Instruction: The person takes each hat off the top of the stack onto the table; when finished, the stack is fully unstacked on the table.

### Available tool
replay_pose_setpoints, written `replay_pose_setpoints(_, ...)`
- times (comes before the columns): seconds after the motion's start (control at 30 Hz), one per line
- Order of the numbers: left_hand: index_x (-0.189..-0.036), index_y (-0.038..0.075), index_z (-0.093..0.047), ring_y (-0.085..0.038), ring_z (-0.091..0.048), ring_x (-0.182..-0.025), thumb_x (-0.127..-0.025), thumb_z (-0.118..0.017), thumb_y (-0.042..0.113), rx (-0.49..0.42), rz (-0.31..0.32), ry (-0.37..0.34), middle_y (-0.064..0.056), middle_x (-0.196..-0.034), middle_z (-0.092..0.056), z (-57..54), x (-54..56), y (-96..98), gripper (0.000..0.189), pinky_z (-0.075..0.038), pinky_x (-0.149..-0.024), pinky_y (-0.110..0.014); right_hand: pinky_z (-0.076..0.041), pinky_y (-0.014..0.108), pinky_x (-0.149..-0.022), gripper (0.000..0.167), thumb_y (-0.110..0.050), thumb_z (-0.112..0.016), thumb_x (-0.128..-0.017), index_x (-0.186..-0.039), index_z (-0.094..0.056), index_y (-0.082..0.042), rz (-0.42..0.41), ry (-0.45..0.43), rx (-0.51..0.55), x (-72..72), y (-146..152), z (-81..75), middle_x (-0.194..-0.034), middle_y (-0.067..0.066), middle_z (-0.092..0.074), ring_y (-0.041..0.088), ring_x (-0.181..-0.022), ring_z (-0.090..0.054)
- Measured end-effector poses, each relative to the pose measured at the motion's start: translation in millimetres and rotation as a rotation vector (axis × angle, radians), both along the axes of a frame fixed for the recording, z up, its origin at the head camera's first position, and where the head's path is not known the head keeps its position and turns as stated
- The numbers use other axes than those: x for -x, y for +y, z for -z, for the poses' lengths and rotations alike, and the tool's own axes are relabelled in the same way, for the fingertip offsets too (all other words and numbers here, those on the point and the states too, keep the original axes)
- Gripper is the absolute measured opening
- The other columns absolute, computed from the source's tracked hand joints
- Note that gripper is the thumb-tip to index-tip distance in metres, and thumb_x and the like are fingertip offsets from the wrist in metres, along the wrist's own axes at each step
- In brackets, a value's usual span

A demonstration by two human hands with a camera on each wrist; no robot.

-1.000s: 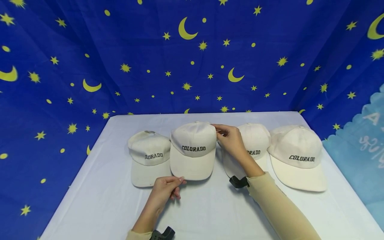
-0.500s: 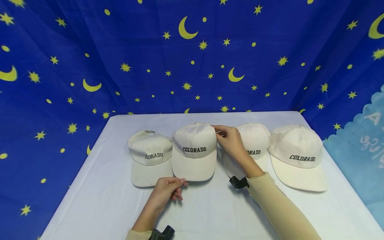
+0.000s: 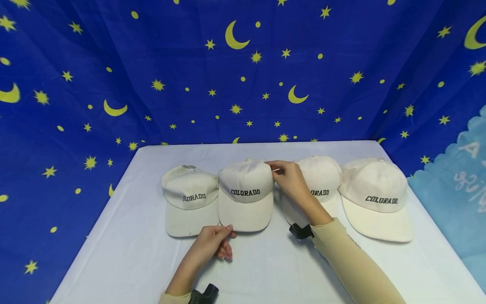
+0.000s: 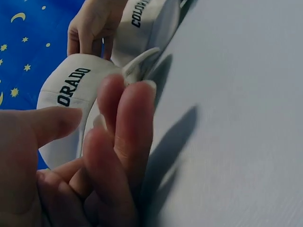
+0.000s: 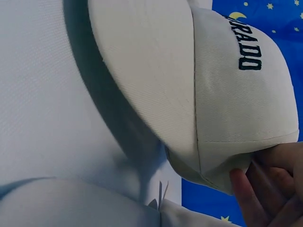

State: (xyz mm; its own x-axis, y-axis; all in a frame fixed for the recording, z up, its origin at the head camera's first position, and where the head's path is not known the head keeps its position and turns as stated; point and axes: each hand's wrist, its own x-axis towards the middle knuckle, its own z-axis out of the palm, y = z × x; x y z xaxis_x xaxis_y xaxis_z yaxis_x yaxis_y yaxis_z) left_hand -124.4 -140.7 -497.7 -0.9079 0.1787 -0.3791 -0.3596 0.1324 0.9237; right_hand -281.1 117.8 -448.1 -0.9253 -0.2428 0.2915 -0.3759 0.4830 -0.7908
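A white baseball cap (image 3: 246, 213) lettered COLORADO is second from the left in a row of similar caps. My left hand (image 3: 210, 245) pinches the front left edge of its brim, thumb on top and fingers below. At the right side of the crown, my right hand (image 3: 291, 182) grips the fabric; in the right wrist view its fingers (image 5: 246, 196) curl at the cap's lower side edge. To the left sits another white cap (image 3: 191, 217), whose brim meets the held one. Behind my right wrist, a third cap (image 3: 320, 173) is partly hidden.
At the right end of the row lies one more white cap (image 3: 376, 185). The caps are on a table with a white cloth (image 3: 125, 253). Blue star-and-moon fabric (image 3: 190, 63) hangs behind, and a light blue cloth (image 3: 452, 181) borders the right side.
The held cap has come down a little toward the front and slightly right, both hands staying on it. The other caps have not moved.
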Motion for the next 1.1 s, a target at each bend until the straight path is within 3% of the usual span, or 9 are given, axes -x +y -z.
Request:
replay_pose_setpoints(0.17, -0.105, -0.005, -0.069, -0.012, -0.064, -0.049, -0.106, -0.054, 0.037, 0.057, 0.035, 0.000, -0.003, -0.059, -0.064, -3.3, 0.0, -2.1, 0.044, -0.046, -0.046, -0.021, -0.058, 0.042, -0.088, 0.027, -0.002, -0.069, -0.094, -0.121, -0.074, -0.004, -0.012, -0.023, 0.000, 0.1, -2.7, 1.0, -0.108, 0.014, -0.075, 0.030, -0.096, -0.074)
replay_pose_setpoints(0.53, -0.105, -0.004, -0.069, -0.013, -0.065, -0.050, -0.106, -0.053, 0.037, 0.075, 0.047, 0.007, -0.004, -0.059, -0.065, -4.3, 0.8, -3.0, 0.043, -0.046, -0.046, -0.021, -0.058, 0.043, -0.087, 0.027, -0.001, -0.067, -0.095, -0.122, -0.073, -0.002, -0.005, -0.031, -0.042, 1.4, -2.5, 1.9, -0.109, 0.016, -0.075, 0.032, -0.098, -0.074)
replay_pose_setpoints(1.1, -0.110, -0.006, -0.066, -0.013, -0.066, -0.051, -0.106, -0.056, 0.033, 0.035, 0.067, 0.043, -0.005, -0.060, -0.066, -0.7, -1.2, -2.3, 0.040, -0.050, -0.048, -0.021, -0.057, 0.044, -0.091, 0.032, 0.006, -0.063, -0.094, -0.126, -0.069, 0.002, 0.009, -0.025, -0.149, 7.1, 0.1, 12.3, -0.115, 0.019, -0.072, 0.033, -0.105, -0.071)
